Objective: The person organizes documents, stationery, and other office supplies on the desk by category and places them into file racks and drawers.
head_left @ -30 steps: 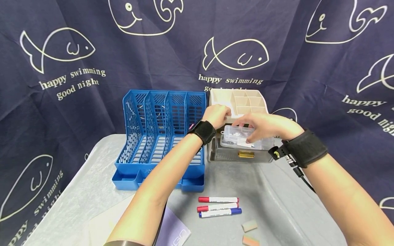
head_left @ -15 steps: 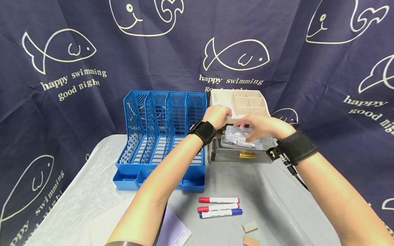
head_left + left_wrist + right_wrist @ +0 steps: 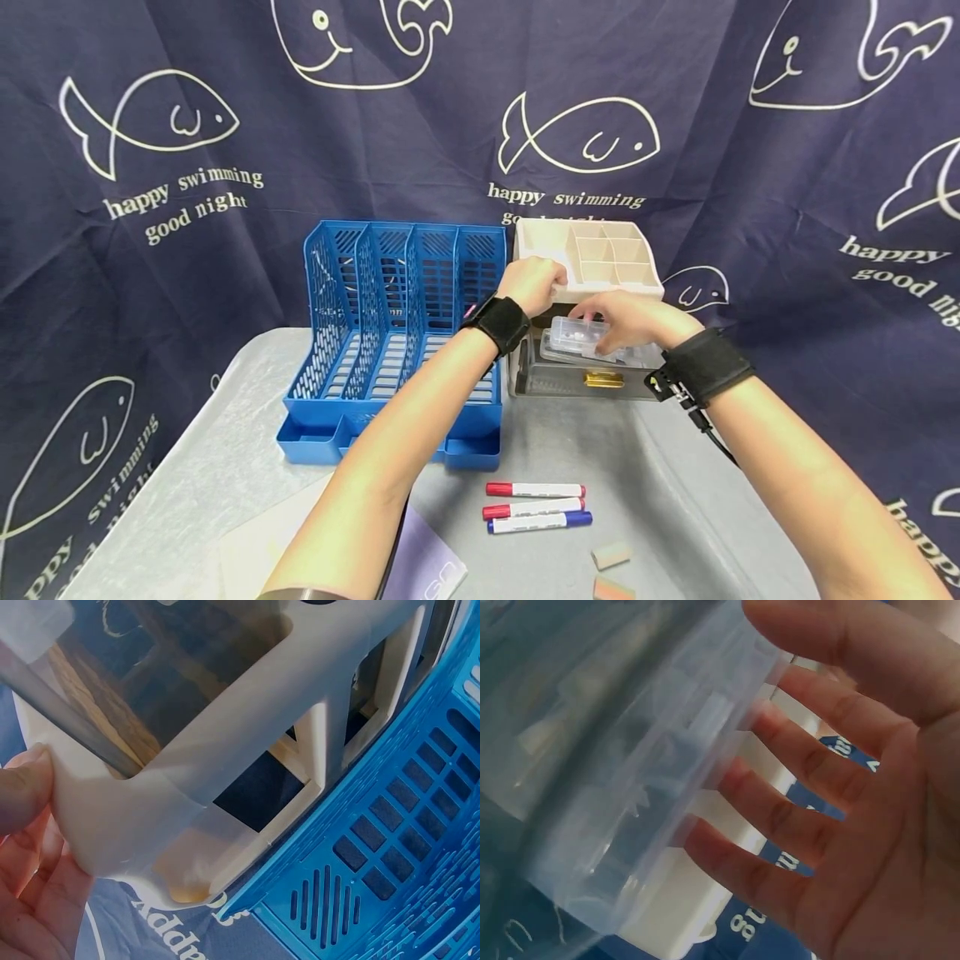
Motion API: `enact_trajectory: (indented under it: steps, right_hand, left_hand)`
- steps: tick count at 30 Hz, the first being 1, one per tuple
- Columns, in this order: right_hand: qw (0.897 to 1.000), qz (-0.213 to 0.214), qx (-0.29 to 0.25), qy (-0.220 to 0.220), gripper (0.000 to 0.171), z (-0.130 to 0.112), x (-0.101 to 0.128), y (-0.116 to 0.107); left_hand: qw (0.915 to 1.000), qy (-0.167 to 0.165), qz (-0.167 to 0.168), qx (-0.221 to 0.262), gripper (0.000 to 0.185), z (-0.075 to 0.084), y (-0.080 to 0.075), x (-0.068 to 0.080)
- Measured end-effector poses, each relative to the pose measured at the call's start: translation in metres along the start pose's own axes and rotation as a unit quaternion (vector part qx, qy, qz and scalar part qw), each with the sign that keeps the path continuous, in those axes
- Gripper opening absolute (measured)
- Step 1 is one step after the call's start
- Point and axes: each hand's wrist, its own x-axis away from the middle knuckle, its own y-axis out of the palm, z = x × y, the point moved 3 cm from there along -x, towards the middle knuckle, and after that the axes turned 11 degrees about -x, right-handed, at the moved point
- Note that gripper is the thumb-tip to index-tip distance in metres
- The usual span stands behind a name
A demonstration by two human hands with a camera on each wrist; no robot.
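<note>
Right hand pinches clear box (fingers spread); left hand grips organizer.

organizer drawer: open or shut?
Open. The smoky drawer with the gold handle juts out in front of the beige organizer, and the right hand holds a clear box over it.
</note>
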Motion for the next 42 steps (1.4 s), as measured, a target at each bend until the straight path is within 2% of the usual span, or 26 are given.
enact_trajectory:
  steps: [6,14,42]
  right_hand:
    - [0.999,0.008,0.022,-0.026,0.051,0.008,-0.003,0.010]
    - [1.000,0.005,0.025,-0.006,0.052,0.018,-0.006,0.017]
    - [1.000,0.016,0.009,0.022,0.059,0.017,-0.002,0.018]
  left_hand:
    - [1.0000,0.001,0.001,-0.002,0.025,0.002,0.000,0.001]
    - [1.0000,0.001,-0.005,0.001,0.026,0.002,0.001,0.002]
    - [1.0000,-0.001,-0.002,-0.006,0.024,0.000,0.000,0.000]
